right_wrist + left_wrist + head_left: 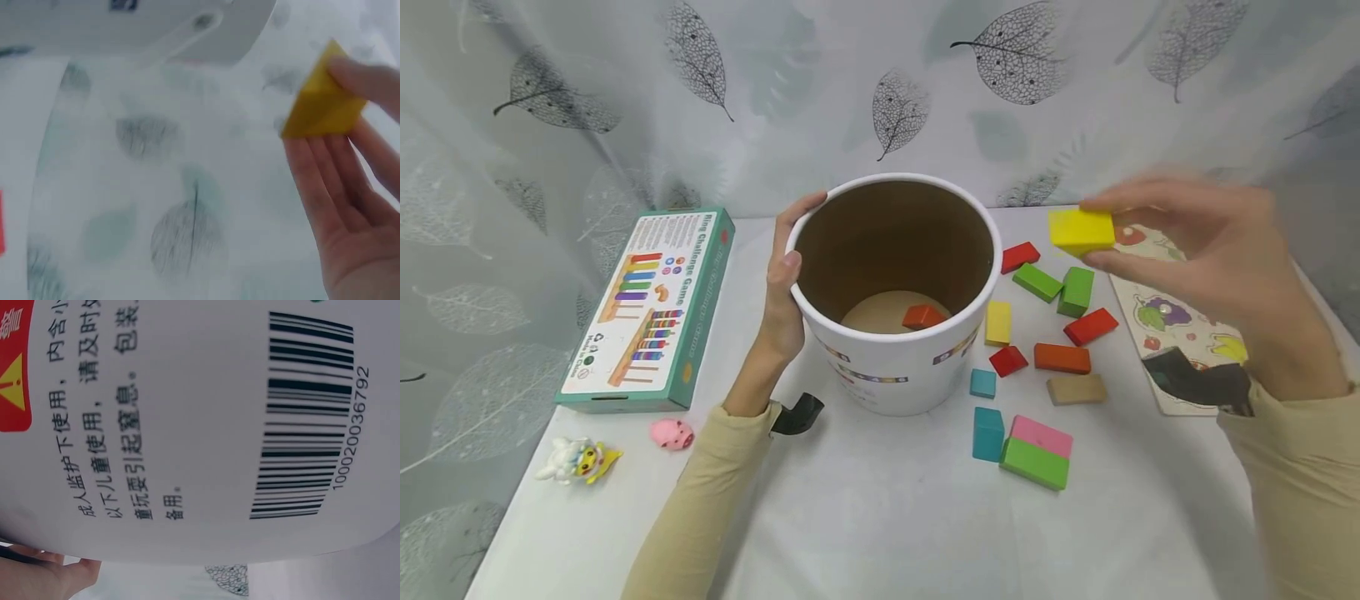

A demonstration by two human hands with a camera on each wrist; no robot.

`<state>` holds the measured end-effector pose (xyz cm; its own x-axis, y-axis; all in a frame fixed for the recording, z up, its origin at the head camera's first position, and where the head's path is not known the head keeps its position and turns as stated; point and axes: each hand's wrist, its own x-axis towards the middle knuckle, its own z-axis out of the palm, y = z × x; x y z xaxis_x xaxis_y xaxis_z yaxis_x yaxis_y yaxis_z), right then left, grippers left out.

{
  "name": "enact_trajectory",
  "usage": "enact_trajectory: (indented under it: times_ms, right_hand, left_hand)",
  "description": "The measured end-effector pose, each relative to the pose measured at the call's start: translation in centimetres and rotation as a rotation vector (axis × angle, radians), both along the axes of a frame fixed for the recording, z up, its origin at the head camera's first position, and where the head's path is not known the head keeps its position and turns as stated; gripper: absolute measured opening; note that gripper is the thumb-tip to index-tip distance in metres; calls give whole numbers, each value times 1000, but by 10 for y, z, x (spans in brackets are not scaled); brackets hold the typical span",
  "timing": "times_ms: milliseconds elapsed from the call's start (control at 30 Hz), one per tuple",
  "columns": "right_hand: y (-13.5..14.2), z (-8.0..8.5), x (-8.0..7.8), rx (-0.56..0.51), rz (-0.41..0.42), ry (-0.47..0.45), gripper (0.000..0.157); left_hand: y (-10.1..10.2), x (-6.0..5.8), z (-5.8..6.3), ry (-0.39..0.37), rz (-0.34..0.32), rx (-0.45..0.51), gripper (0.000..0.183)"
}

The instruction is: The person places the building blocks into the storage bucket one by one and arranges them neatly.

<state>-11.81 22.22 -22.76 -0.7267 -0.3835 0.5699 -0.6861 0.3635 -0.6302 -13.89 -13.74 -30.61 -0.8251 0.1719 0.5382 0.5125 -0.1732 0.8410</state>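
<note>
A white round bucket (901,371) with printed sides stands mid-table, an orange-red block (922,317) on its floor. My left hand (781,287) holds the bucket's left side, with fingertips and thumb at the rim. In the left wrist view the bucket wall (212,425), with a barcode and warning text, fills most of the picture. Over the right side of the table, my right hand (1210,246) pinches a yellow block (1081,232) between thumb and fingers. The right wrist view has the same yellow block (322,106) at the fingertips.
Several colored wooden blocks lie right of the bucket, among them a red block (1091,327) and a teal block (988,433). Farther right is a picture board (1172,400). At left are a game box (647,300), a pink pig figure (672,434) and a yellow-and-white figure (578,461).
</note>
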Motion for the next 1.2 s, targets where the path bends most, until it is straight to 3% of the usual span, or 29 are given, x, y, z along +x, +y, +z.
enact_trajectory:
  times_ms: [100,167,200,333,500,733,967,1200]
  right_hand:
    - [-28,9,-5,-253,108,-42,47]
    - [-49,10,-8,-379,167,-70,43]
    - [-59,10,-9,-393,168,-73,43]
    - [-90,8,-12,-362,163,-73,44]
    - [-105,3,-14,-323,178,-57,44]
    - [-105,0,-15,-316,193,-75,42]
    - [-102,2,-12,-409,277,-102,38]
    - [-78,12,-2,-381,292,-46,39]
  left_hand:
    - [-1,0,0,1,5,-6,77]
    - [-1,0,0,2,5,-7,77]
    - [-1,0,0,3,5,-5,77]
    - [-1,0,-1,9,-4,8,76]
    - [-1,0,0,7,0,-3,76]
    - [0,0,0,7,13,-17,76]
    - [0,1,-1,7,0,-1,75]
    - [0,1,0,11,-3,6,75]
